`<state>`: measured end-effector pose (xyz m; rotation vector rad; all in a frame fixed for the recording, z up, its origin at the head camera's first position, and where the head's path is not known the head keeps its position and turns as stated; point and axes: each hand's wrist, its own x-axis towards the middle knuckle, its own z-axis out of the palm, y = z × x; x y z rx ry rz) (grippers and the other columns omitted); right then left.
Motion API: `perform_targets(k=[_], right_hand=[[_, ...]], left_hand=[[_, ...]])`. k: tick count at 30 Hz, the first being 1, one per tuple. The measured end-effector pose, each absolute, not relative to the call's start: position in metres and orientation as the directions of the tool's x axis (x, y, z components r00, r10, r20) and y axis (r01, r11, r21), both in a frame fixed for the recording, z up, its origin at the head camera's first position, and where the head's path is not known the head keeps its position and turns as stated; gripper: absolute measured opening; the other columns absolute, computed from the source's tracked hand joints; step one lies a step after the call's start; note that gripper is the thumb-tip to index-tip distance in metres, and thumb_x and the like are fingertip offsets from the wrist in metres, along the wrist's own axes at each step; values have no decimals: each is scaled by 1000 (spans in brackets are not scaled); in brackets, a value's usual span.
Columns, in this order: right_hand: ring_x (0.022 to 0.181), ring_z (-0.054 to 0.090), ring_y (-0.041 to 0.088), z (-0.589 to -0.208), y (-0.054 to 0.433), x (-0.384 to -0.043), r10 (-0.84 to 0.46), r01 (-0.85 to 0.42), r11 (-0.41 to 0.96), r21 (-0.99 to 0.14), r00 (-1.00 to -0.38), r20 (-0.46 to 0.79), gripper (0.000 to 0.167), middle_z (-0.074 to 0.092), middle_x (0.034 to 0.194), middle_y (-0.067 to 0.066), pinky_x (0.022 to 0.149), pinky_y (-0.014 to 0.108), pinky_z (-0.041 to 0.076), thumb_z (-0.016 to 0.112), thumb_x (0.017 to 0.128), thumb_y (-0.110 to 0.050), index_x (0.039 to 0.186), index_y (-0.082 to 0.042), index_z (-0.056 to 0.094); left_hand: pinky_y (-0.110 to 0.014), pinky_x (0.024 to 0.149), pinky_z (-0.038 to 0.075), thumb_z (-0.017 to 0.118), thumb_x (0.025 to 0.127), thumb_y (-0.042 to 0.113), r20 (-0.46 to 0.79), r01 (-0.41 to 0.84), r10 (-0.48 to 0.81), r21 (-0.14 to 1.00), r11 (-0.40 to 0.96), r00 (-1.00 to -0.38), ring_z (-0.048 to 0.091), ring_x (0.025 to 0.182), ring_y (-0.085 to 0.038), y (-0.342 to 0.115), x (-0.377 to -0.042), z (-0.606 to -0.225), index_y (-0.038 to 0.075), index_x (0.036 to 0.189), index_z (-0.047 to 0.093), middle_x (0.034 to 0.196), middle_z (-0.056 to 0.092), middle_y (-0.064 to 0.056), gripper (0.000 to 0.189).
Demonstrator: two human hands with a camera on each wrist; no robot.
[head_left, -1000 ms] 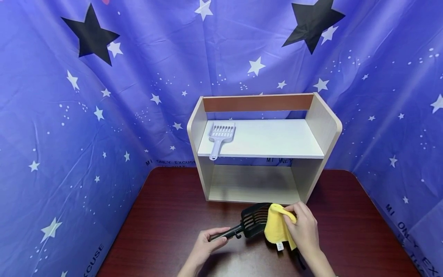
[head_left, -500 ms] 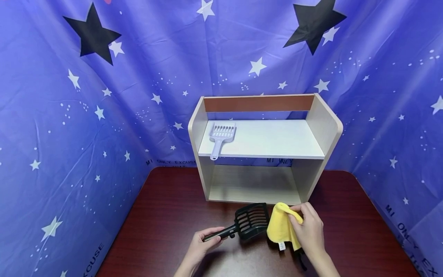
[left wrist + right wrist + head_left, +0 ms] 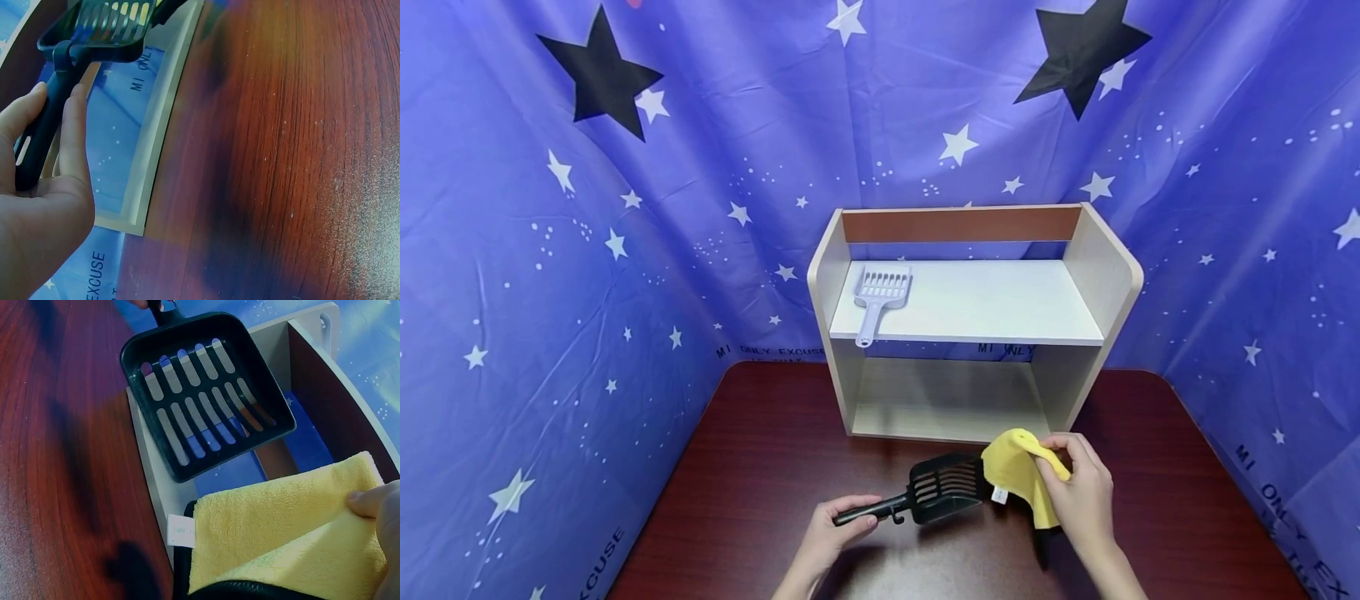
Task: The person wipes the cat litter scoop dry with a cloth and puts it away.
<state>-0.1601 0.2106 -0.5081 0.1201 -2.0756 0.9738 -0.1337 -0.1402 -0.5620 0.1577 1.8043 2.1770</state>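
Note:
My left hand [image 3: 823,533] grips the black slotted litter scoop [image 3: 952,507] by its handle, thumb on one side and fingers on the other. The scoop's head points right, held over the table in front of the shelf. A folded yellow cloth [image 3: 1011,467] with a white tag is pinched in my right hand [image 3: 1082,492], just right of the scoop's far edge. In the right wrist view the cloth [image 3: 269,519] hangs below the scoop's slotted head [image 3: 169,317], apart from it, with a dark edge showing beneath. My right fingers are partly out of that view.
A small two-tier wooden shelf [image 3: 966,312] stands at the back of the dark red table [image 3: 760,467]. On its upper board, at the left, lies a pale lilac slotted scoop [image 3: 880,287] with its handle over the front edge. Blue star-patterned curtains [image 3: 730,167] surround the table.
The black scoop has moved left, away from the cloth that overlapped its far edge. My right hand has shifted right with the cloth, and the cloth's fold and tag have changed position.

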Motion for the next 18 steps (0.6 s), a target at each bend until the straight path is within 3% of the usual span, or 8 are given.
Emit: perform_targets(k=[9, 18], right_hand=[[87, 52, -13, -500, 200, -156, 184, -433, 685, -586, -675, 715, 29, 75, 89, 6, 77, -2, 39, 84, 67, 9, 86, -8, 69], [83, 56, -1, -495, 181, -149, 81, -497, 674, -547, -686, 723, 36, 75, 91, 1, 71, 5, 43, 83, 65, 10, 87, -14, 68]], left_hand=[[-20, 86, 58, 69, 88, -2, -109, -168, 332, 974, -154, -937, 70, 95, -3, -134, -134, -560, -21, 126, 53, 107, 76, -1, 46], [-18, 86, 58, 69, 88, -2, -100, -148, 339, 982, -118, -936, 69, 93, 0, -130, -134, -560, -21, 124, 55, 102, 76, 9, 43]])
